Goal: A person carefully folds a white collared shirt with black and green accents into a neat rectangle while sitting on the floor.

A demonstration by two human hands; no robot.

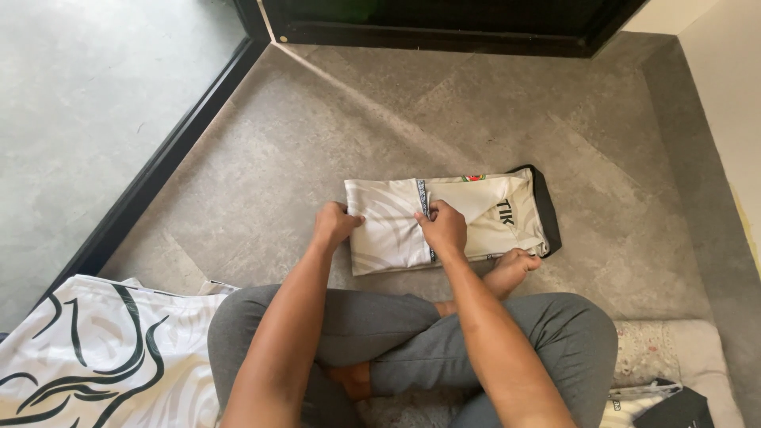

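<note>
White folded shirt (pixel 444 218) on floor, left hand (pixel 334 224) gripping edge, right hand (pixel 444 227) atop

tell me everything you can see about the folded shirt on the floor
The folded shirt is a cream, thin-looking fabric garment with a faint swirl pattern, a patterned trim strip, dark lettering and a black edge at its right end. It lies flat on the grey floor as a rectangle. The left hand grips its left edge; the right hand presses the trim near the middle. A bare foot touches its near edge.
</note>
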